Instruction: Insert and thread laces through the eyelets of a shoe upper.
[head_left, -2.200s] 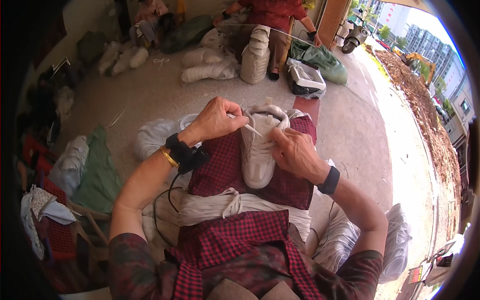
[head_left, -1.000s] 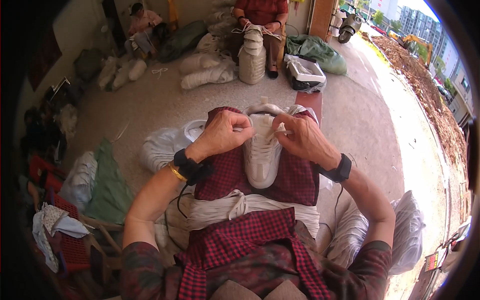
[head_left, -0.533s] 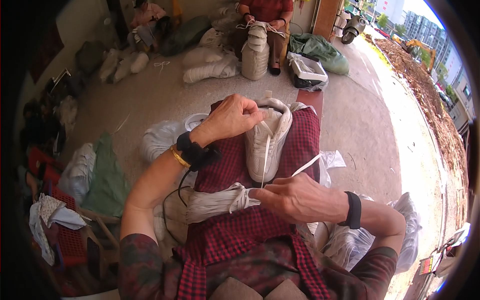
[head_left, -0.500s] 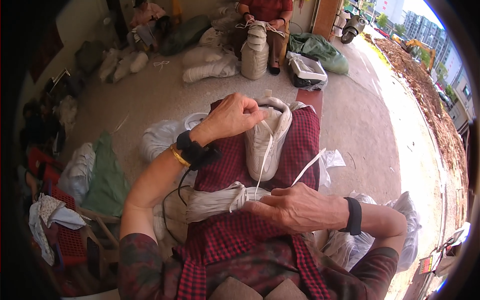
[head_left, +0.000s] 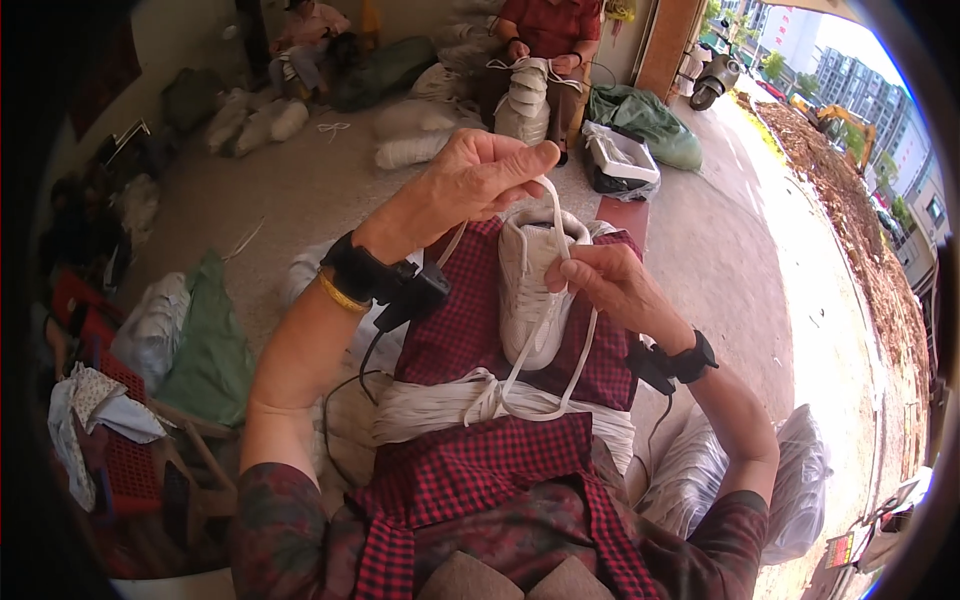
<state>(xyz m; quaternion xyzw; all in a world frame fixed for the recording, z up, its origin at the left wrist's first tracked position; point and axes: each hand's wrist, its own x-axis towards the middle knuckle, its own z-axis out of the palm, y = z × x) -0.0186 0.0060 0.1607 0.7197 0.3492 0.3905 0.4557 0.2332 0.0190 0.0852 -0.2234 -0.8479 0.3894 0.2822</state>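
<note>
A white sneaker (head_left: 530, 290) lies toe toward me on my lap, over a red checked cloth (head_left: 450, 330). My left hand (head_left: 470, 185) is raised above the shoe and pinches a flat white shoelace (head_left: 548, 205) that runs down to the shoe's collar. My right hand (head_left: 610, 285) rests on the shoe's right side and grips the same lace, which hangs in a loop (head_left: 580, 350) toward my waist. A thick bundle of white laces (head_left: 480, 405) lies across my lap below the shoe.
Two other people sit at the back, one (head_left: 545, 30) working on a stack of white shoes (head_left: 525, 100). White sacks (head_left: 410, 150), a green bag (head_left: 640, 115), a box (head_left: 620, 160) and red crates (head_left: 100, 440) lie around on the concrete floor. White bags (head_left: 700, 480) sit at my right.
My right hand has come back up from my waist to the shoe, holding the lace. My left hand has lifted higher, drawing the lace upward.
</note>
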